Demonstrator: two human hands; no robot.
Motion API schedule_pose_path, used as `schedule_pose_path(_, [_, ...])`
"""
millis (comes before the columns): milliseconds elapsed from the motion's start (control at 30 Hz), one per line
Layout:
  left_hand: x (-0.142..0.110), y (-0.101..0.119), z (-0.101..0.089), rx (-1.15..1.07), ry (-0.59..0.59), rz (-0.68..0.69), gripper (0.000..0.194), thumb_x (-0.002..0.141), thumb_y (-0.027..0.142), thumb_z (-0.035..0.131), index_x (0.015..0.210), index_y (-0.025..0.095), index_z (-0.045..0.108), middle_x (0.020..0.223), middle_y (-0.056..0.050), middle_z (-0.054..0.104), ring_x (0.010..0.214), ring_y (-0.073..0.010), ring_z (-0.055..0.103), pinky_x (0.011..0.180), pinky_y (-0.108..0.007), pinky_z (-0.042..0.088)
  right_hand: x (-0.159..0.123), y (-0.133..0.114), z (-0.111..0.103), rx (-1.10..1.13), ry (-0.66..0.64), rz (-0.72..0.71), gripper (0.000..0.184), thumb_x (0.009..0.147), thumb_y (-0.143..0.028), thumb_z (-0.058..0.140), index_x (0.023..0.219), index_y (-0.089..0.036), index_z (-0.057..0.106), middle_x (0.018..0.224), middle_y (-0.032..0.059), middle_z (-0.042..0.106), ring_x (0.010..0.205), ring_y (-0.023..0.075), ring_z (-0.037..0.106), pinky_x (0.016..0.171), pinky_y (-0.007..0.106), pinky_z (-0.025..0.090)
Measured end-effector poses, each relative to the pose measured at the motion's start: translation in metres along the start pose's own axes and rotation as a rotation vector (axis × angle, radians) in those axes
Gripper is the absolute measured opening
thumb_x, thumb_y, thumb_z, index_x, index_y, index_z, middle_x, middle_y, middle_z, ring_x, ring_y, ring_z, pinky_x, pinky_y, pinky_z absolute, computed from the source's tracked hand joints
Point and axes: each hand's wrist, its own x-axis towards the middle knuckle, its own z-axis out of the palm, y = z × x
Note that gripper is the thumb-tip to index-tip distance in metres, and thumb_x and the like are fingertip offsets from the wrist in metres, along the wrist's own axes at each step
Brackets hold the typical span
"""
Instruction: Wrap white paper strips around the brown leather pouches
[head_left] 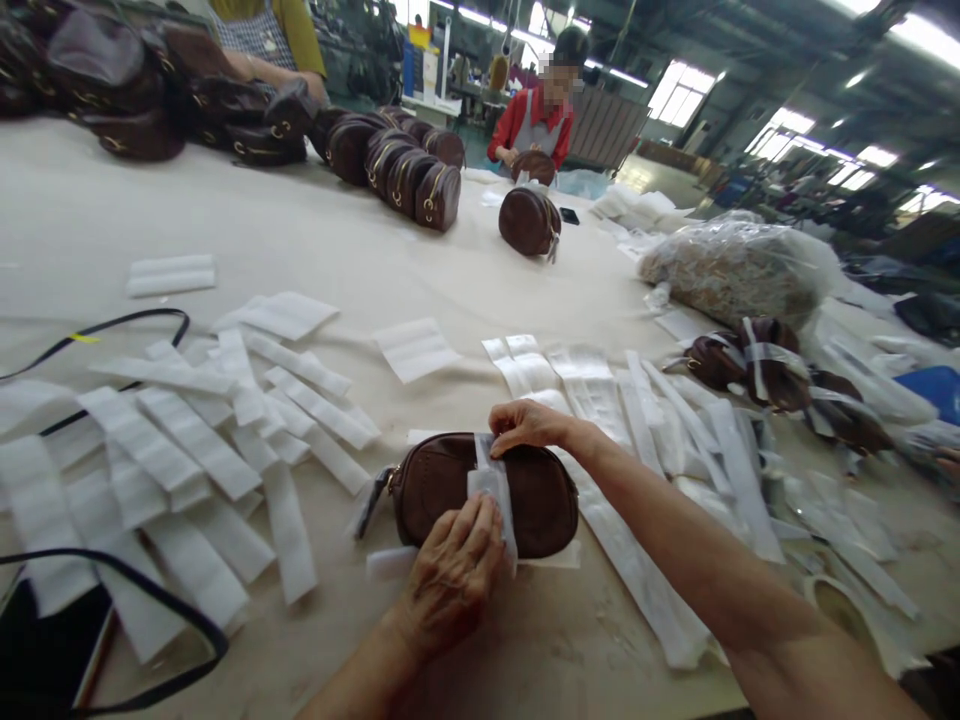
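A small brown leather bag lies on its side on the table in front of me. A white foam strip is wrapped over its middle. My left hand presses flat on the front of the bag, fingers on the lower part of the strip. My right hand rests on the bag's top edge, fingers curled and pinching the upper end of the strip. A dark strap end sticks out from the bag's left side.
Several loose white foam strips cover the table left and right. Wrapped brown bags lie at the right by a plastic sack. Rows of brown bags stand far back. A person in red works opposite. Black straps lie at left.
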Motion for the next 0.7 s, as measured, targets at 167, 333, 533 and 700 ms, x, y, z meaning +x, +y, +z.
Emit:
schedule_pose_path(167, [-0.001, 0.0, -0.001, 0.035, -0.005, 0.02, 0.028, 0.09, 0.011, 0.04, 0.11, 0.006, 0.06, 0.115, -0.014, 0.064, 0.11, -0.0258, 0.056, 0.088, -0.037, 0.041, -0.032, -0.009, 0.018, -0.1, 0.372, -0.074, 0.006, 0.08, -0.014, 0.058, 0.086, -0.015, 0.061, 0.08, 0.0011, 0.058, 0.078, 0.0135, 0.052, 0.074, 0.027, 0.041])
schedule_pose_path(333, [0.003, -0.001, -0.004, 0.068, 0.025, 0.05, 0.027, 0.089, 0.013, 0.042, 0.109, 0.006, 0.058, 0.108, -0.017, 0.063, 0.105, -0.0254, 0.058, 0.085, -0.037, 0.045, -0.076, -0.021, 0.075, -0.397, 0.569, -0.47, 0.018, 0.088, -0.012, 0.047, 0.091, -0.017, 0.064, 0.09, 0.007, 0.062, 0.087, 0.0181, 0.054, 0.081, 0.031, 0.044])
schedule_pose_path(533, [0.003, -0.001, -0.006, 0.036, 0.132, 0.018, 0.02, 0.09, 0.018, 0.046, 0.103, 0.007, 0.054, 0.1, -0.016, 0.062, 0.102, -0.0243, 0.058, 0.087, -0.035, 0.048, -0.092, -0.013, 0.112, -0.64, 0.691, -0.55, 0.024, 0.088, -0.014, 0.05, 0.11, -0.014, 0.059, 0.103, 0.0121, 0.063, 0.102, 0.0257, 0.051, 0.088, 0.042, 0.041])
schedule_pose_path(700, [0.005, -0.001, -0.008, 0.062, 0.095, 0.05, 0.029, 0.091, 0.02, 0.045, 0.116, 0.006, 0.05, 0.108, -0.016, 0.063, 0.106, -0.0244, 0.057, 0.086, -0.034, 0.047, -0.094, -0.009, 0.112, -0.6, 0.679, -0.623, 0.02, 0.081, -0.009, 0.056, 0.099, -0.013, 0.062, 0.104, 0.0119, 0.063, 0.1, 0.0241, 0.051, 0.089, 0.04, 0.042])
